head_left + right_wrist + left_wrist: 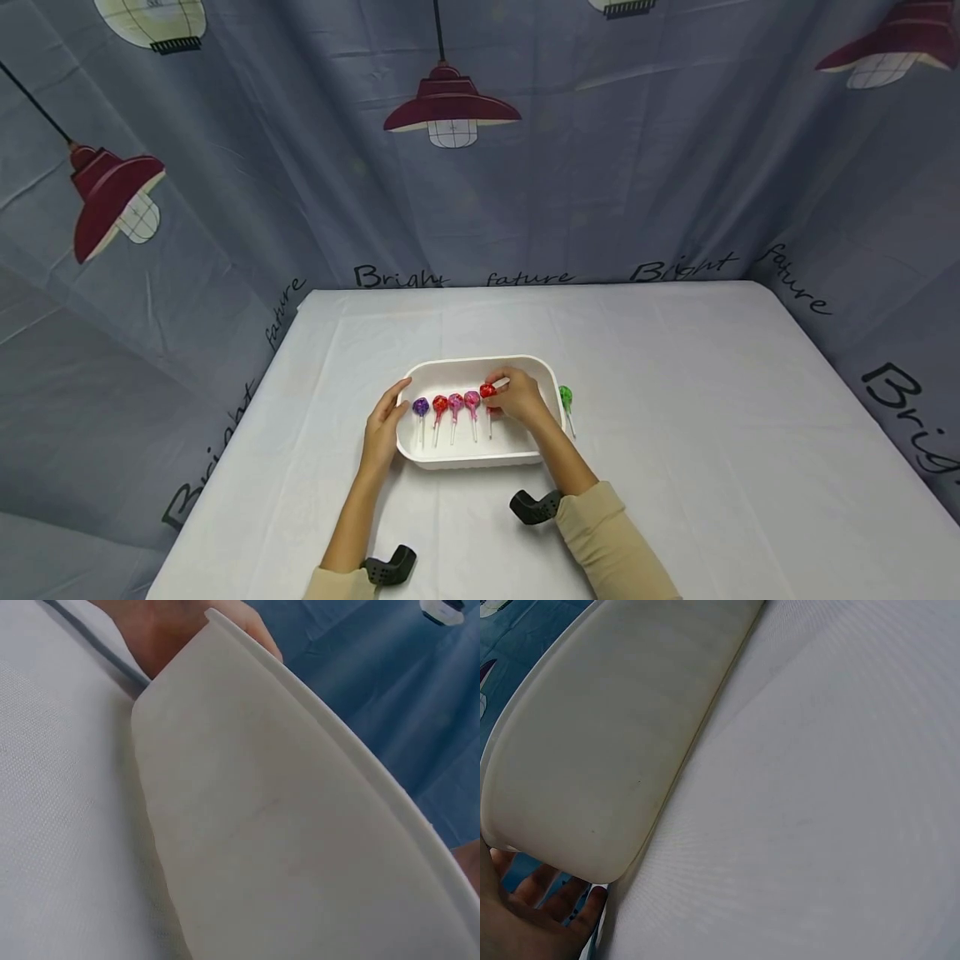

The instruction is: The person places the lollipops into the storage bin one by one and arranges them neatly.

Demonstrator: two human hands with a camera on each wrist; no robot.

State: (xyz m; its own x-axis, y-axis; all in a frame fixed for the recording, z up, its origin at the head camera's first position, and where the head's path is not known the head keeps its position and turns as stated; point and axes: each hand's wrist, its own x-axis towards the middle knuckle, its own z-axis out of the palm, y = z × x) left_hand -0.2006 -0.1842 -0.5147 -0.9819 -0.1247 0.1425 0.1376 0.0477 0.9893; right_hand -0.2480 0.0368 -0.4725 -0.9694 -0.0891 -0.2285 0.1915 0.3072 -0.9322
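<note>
A white tray lies on the table, with a row of wrapped lollipops inside. From the left these are a purple lollipop, a red lollipop and two pink lollipops. My right hand reaches over the tray and pinches another red lollipop at the row's right end; fingers partly cover it. At the tray's left end my left hand holds the rim, thumb at the edge and fingers along the outer wall. The left wrist view shows those fingers behind the tray's end wall.
A green lollipop lies on the white tablecloth just outside the tray's right end. Black wrist devices sit on both forearms. A grey-blue curtain printed with lamps surrounds the table's back and sides.
</note>
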